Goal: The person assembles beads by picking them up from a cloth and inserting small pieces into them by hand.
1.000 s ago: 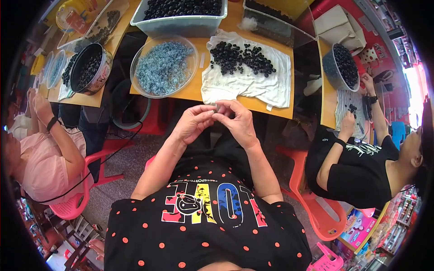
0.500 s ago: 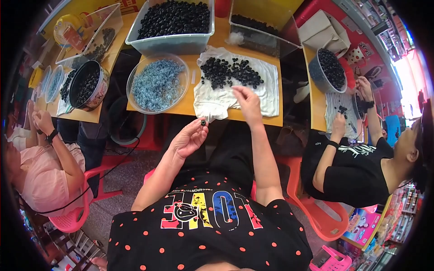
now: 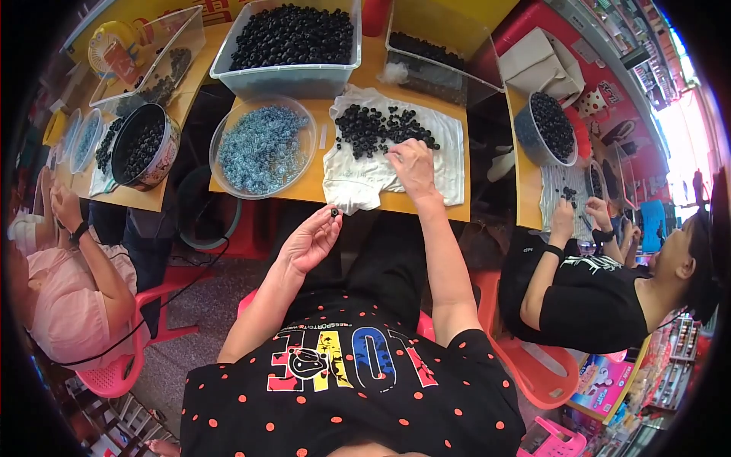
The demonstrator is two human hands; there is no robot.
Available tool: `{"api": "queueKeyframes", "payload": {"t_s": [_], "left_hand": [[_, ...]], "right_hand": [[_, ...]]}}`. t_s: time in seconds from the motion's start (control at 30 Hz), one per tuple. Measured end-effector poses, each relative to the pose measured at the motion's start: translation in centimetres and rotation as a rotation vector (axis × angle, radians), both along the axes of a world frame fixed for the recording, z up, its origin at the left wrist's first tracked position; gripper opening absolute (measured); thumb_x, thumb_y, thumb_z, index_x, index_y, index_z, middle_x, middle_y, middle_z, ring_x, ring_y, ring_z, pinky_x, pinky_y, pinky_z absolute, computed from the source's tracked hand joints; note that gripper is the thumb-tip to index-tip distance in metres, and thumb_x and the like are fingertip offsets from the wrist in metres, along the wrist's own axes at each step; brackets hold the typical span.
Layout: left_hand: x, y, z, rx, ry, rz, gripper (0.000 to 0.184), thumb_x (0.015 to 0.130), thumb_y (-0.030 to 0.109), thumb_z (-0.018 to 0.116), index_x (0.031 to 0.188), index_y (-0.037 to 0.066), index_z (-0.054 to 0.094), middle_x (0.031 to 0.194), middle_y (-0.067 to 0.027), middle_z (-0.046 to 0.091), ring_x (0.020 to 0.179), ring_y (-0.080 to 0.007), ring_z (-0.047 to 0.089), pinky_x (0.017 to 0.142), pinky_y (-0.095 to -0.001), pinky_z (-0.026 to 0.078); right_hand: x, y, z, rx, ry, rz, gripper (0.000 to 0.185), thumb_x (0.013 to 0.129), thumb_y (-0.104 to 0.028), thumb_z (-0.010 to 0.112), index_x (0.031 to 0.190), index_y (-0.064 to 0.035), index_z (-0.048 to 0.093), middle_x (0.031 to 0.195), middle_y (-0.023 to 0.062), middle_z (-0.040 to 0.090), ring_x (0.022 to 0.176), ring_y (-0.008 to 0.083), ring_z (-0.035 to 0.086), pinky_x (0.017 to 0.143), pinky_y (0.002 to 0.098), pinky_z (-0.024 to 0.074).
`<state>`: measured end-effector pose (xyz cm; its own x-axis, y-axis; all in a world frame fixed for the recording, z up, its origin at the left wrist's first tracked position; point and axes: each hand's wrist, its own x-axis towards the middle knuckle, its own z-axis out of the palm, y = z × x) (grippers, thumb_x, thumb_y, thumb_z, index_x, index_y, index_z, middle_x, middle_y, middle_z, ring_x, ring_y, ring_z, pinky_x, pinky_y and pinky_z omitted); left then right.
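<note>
Between its fingertips my left hand (image 3: pixel 311 240) pinches a small black ring-shaped piece (image 3: pixel 334 212), just off the table's front edge. Over the white cloth (image 3: pixel 354 183) is my right hand (image 3: pixel 413 169), its fingertips drawn together at the lower edge of the pile of black pieces (image 3: pixel 364 131); whether they hold a piece is hidden. Left of the cloth stands a round clear tray (image 3: pixel 311 156) of bluish, clear small rings (image 3: pixel 263 145).
Behind the cloth are a large tub (image 3: pixel 285 82) of black pieces and a clear bin (image 3: pixel 426 78). Co-workers sit at both sides, near a dark bowl (image 3: pixel 169 152) at left and a bucket (image 3: pixel 533 141) at right.
My hands were together a second ago and have parted. My right hand moved forward to the black pile. My left hand, with the black piece, shifted slightly left and down.
</note>
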<state>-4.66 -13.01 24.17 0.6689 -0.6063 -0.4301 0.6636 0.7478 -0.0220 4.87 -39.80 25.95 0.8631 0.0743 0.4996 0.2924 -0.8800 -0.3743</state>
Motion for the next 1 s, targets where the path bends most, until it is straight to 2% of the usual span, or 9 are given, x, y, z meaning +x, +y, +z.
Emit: {"api": "queueKeyframes", "payload": {"t_s": [0.1, 0.33, 0.4, 0.43, 0.5, 0.6, 0.67, 0.77, 1.0], "left_hand": [[0.0, 0.1, 0.0, 0.0, 0.01, 0.019, 0.024, 0.091, 0.001, 0.058, 0.115, -0.002, 0.056, 0.108, -0.0171, 0.062, 0.095, -0.0234, 0.064, 0.079, -0.029, 0.058], [0.7, -0.1, 0.6, 0.051, -0.027, 0.009, 0.027, 0.09, -0.001, 0.058, 0.116, -0.002, 0.053, 0.106, -0.0177, 0.061, 0.097, -0.0235, 0.064, 0.08, -0.0285, 0.058], [1.3, -0.3, 1.2, 0.06, -0.046, 0.019, 0.027, 0.09, -0.001, 0.058, 0.116, -0.003, 0.052, 0.106, -0.0176, 0.061, 0.097, -0.0234, 0.064, 0.081, -0.0283, 0.058], [1.7, -0.5, 2.1, 0.098, -0.093, 0.019, 0.028, 0.09, -0.001, 0.059, 0.117, -0.003, 0.052, 0.105, -0.0161, 0.061, 0.096, -0.0225, 0.064, 0.081, -0.0275, 0.058], [2.3, -0.8, 3.5, 0.145, -0.163, 0.024, 0.028, 0.089, 0.0, 0.061, 0.115, -0.002, 0.052, 0.105, -0.0135, 0.061, 0.095, -0.0205, 0.065, 0.081, -0.026, 0.058], [2.9, -1.2, 4.4, 0.179, -0.228, 0.012, 0.027, 0.088, 0.001, 0.062, 0.114, -0.001, 0.053, 0.105, -0.0129, 0.062, 0.095, -0.0195, 0.065, 0.081, -0.0256, 0.057], [3.0, -1.4, 5.2, 0.16, -0.224, 0.002, 0.025, 0.088, 0.0, 0.061, 0.111, 0.0, 0.054, 0.104, -0.0127, 0.062, 0.092, -0.0187, 0.065, 0.081, -0.0257, 0.057], [2.8, -1.7, 5.8, 0.139, -0.345, -0.036, 0.019, 0.089, 0.005, 0.064, 0.107, 0.003, 0.058, 0.097, -0.0056, 0.065, 0.087, -0.0139, 0.064, 0.078, -0.0258, 0.056], [2.3, -1.7, 5.7, 0.224, -0.389, 0.021, 0.014, 0.089, 0.004, 0.063, 0.103, 0.002, 0.062, 0.097, -0.0061, 0.065, 0.087, -0.0131, 0.063, 0.079, -0.0259, 0.055]], "right_hand": [[-0.4, 1.2, 0.4, -0.1, 0.077, -0.081, 0.018, 0.069, -0.024, 0.077, 0.08, -0.0123, 0.068, 0.086, 0.0028, 0.061, 0.087, 0.0227, 0.057, 0.076, 0.0381, 0.0418], [0.1, 1.8, -0.9, -0.117, 0.041, -0.134, 0.017, 0.072, -0.02, 0.075, 0.083, -0.0096, 0.067, 0.085, 0.0046, 0.062, 0.088, 0.0249, 0.058, 0.076, 0.0397, 0.0426], [-0.4, 1.9, -0.8, 0.144, 0.013, -0.042, 0.016, 0.075, -0.016, 0.074, 0.085, -0.0057, 0.068, 0.083, 0.0066, 0.064, 0.076, 0.022, 0.059, 0.07, 0.036, 0.0454], [-1.2, 2.7, 0.9, 0.139, 0.017, -0.032, 0.016, 0.075, -0.016, 0.074, 0.085, -0.0057, 0.068, 0.083, 0.0066, 0.064, 0.076, 0.022, 0.059, 0.07, 0.036, 0.0454], [-3.9, 4.7, 4.6, 0.566, 0.289, -0.042, 0.015, 0.077, -0.013, 0.075, 0.087, -0.0026, 0.069, 0.082, 0.0072, 0.066, 0.066, 0.0165, 0.056, 0.063, 0.0292, 0.0466], [-6.9, 6.8, 7.0, 0.666, 0.193, 0.078, 0.015, 0.077, -0.01, 0.076, 0.088, -0.0019, 0.07, 0.083, 0.0059, 0.066, 0.063, 0.0113, 0.053, 0.06, 0.0238, 0.0453], [-8.0, 7.3, 6.6, 0.678, 0.17, 0.094, 0.014, 0.076, -0.007, 0.077, 0.087, -0.0019, 0.07, 0.084, 0.0054, 0.067, 0.066, 0.0117, 0.055, 0.061, 0.0234, 0.0458], [-9.1, 8.0, 7.5, 0.666, 0.107, 0.181, 0.014, 0.074, -0.005, 0.078, 0.086, -0.0033, 0.07, 0.083, 0.0048, 0.067, 0.07, 0.0122, 0.058, 0.06, 0.0242, 0.0459], [-9.7, 8.7, 8.0, 0.539, 0.059, 0.218, 0.016, 0.072, -0.004, 0.078, 0.086, -0.0042, 0.07, 0.083, 0.0059, 0.066, 0.074, 0.0199, 0.061, 0.063, 0.0291, 0.0471]]}}
